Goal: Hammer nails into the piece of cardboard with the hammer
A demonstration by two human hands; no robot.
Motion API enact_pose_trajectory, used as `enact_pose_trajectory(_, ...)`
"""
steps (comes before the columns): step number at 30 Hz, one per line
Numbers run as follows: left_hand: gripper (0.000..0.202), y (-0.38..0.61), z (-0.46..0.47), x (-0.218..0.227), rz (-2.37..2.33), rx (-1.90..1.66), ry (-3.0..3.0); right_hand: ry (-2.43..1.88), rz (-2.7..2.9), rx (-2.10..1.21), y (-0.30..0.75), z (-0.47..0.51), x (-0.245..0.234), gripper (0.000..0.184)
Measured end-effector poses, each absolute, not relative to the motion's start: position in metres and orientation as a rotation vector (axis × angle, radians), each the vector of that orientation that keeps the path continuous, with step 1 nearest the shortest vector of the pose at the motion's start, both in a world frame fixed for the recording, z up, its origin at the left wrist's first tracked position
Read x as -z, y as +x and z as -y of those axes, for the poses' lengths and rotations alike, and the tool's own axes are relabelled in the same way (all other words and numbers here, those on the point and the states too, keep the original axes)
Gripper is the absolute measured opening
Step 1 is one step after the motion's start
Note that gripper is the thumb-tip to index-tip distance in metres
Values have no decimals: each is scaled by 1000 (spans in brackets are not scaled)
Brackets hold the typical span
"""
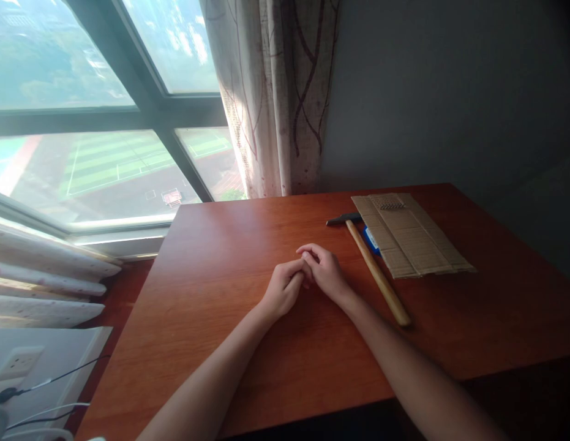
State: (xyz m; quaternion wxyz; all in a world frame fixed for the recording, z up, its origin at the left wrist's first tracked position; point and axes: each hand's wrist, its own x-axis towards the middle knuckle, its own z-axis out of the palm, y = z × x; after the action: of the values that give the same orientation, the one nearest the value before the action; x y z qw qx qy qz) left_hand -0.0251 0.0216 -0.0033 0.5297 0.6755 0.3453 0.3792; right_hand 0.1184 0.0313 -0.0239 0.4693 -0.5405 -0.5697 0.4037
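Observation:
My left hand (285,286) and my right hand (328,274) meet above the wooden table (211,269), fingers curled together and touching. Both are closed, and no object shows between them; part of the left fingers is hidden behind the right hand. Just right of my right hand lies a hammer (376,272), its dark head toward the far side and its pale wooden handle pointing at me. Beyond it is a flat piece of corrugated cardboard (417,245) with a small dark, textured patch near its far edge. A blue object (371,241) peeks out from under the cardboard's left side.
A patterned curtain (270,98) hangs beyond the table's far edge, beside a large window (123,165). Behind the table to the right rises a grey wall (441,92). At lower left are a wall socket (21,362) and several cables.

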Motion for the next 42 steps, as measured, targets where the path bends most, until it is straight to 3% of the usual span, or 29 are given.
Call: enact_pose_trajectory(42,20,-28,-27,10,-876,-787,1619,-1394,1540,-839,118,-26,19,23)
